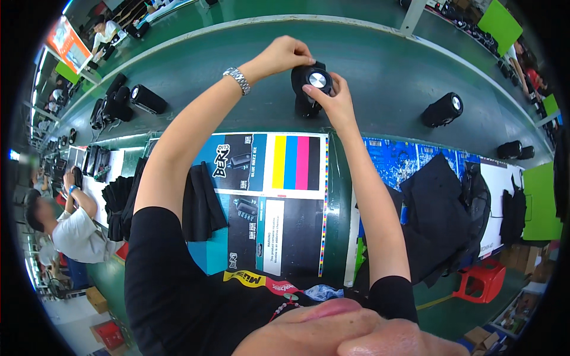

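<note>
A black cylindrical speaker [301,79] with a round silver disc on its end is held over the far part of the green bench. My right hand [336,102] grips it from the right, with the thumb by the disc. My left hand [286,54], below a metal wristwatch [237,80], has its fingers pinched together at the speaker's upper edge. A small black piece lies at those fingertips; I cannot make out whether it is a strap or part of the speaker. Another dark shape [309,109] shows just below the speaker, partly hidden.
Black speakers stand or lie on the bench at left [148,99] and right [442,110]. Printed sheets [295,234] cover the near surface, with black fabric pieces [205,202] and a black cloth heap [436,207]. A co-worker [80,231] sits at left; a red stool [480,280] is at right.
</note>
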Action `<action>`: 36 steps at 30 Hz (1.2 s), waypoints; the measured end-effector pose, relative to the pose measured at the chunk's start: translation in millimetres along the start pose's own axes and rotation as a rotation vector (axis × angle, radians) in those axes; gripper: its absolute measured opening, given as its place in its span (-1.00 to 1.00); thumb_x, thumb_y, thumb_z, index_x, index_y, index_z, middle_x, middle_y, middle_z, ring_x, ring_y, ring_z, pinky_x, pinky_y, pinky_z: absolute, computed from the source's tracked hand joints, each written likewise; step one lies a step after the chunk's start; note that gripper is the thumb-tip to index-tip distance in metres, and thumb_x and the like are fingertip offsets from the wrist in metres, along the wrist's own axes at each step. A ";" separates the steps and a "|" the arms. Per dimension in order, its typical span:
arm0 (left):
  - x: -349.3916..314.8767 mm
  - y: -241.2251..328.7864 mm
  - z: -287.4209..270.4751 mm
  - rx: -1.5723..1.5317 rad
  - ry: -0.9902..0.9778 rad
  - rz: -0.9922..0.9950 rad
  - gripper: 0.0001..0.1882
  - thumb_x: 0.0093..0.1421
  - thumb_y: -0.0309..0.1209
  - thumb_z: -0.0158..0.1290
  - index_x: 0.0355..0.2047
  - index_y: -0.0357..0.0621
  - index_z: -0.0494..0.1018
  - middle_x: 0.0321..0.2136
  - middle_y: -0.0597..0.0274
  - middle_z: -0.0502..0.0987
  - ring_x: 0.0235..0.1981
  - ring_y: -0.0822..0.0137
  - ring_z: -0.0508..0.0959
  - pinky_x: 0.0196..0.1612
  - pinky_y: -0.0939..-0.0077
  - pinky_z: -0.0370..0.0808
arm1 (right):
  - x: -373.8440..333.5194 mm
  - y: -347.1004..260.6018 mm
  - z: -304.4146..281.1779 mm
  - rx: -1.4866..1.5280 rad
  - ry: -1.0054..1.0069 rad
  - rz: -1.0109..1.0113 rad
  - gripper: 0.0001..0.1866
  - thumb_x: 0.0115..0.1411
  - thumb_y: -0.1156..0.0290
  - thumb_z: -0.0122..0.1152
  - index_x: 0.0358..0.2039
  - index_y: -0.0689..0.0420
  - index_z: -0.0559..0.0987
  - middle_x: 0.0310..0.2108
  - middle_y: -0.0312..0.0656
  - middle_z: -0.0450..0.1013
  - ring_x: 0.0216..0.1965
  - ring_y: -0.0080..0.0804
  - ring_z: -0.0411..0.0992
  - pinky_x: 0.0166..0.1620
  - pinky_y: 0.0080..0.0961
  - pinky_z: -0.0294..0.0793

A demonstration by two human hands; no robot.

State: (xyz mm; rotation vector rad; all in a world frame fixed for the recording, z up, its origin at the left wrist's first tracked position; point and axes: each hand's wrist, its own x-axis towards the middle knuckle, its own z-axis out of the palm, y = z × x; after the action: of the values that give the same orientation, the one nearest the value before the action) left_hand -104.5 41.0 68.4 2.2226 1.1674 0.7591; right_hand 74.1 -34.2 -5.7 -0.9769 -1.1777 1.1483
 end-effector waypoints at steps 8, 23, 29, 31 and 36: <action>-27.4 65.3 14.3 0.305 0.224 0.357 -0.83 0.12 -0.40 0.12 -0.38 -0.30 0.52 -0.52 0.14 0.47 -0.54 0.29 0.45 -0.45 0.49 0.39 | 20.4 -9.8 1.3 -0.371 -0.038 -0.063 -0.23 -0.18 0.04 0.50 -0.08 0.31 0.42 -0.23 -0.08 0.50 -0.22 -0.36 0.49 -0.15 -0.50 0.46; 8.3 9.4 83.7 -1.576 0.328 -0.365 -0.35 0.34 0.07 -0.27 -0.02 -0.38 0.35 -0.17 -0.05 0.55 -0.15 0.28 0.55 0.01 0.41 0.44 | 90.0 1.0 -1.7 0.316 0.130 0.351 -0.34 0.33 -0.15 -0.28 -0.34 0.28 0.47 -0.41 -0.12 0.48 -0.40 -0.34 0.45 -0.29 -0.51 0.42; -2.4 9.3 119.9 -1.361 0.366 -0.162 -0.31 0.35 0.05 -0.31 -0.24 -0.45 0.49 -0.35 0.01 0.60 -0.36 0.34 0.59 -0.20 0.55 0.50 | 70.8 41.5 -26.4 0.391 0.087 0.078 -0.58 0.31 0.14 -0.04 -0.36 0.31 0.49 -0.44 -0.15 0.48 -0.43 -0.43 0.46 -0.29 -0.55 0.45; -4.5 3.1 132.5 -1.309 0.407 -0.197 -0.33 0.35 0.03 -0.29 -0.28 -0.44 0.50 -0.38 0.04 0.59 -0.39 0.36 0.58 -0.22 0.57 0.50 | 67.6 64.6 -37.1 0.432 0.093 0.147 -0.63 0.29 0.19 0.02 -0.38 0.31 0.51 -0.46 -0.16 0.48 -0.43 -0.45 0.46 -0.30 -0.56 0.44; 6.8 -15.9 154.7 -1.252 0.558 -0.341 -0.48 0.32 -0.06 -0.14 -0.43 -0.34 0.52 -0.48 0.20 0.57 -0.47 0.46 0.53 -0.37 0.59 0.43 | 79.1 89.5 -53.4 0.042 0.361 0.006 -0.71 0.15 0.40 0.11 -0.35 0.45 0.59 -0.39 -0.14 0.56 -0.39 -0.50 0.45 -0.27 -0.49 0.43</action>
State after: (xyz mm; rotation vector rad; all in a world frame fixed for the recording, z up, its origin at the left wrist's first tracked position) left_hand -5.2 26.9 -50.7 0.7796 0.8354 1.4613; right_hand 114.9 59.6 -87.2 -1.1022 -0.8581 0.9478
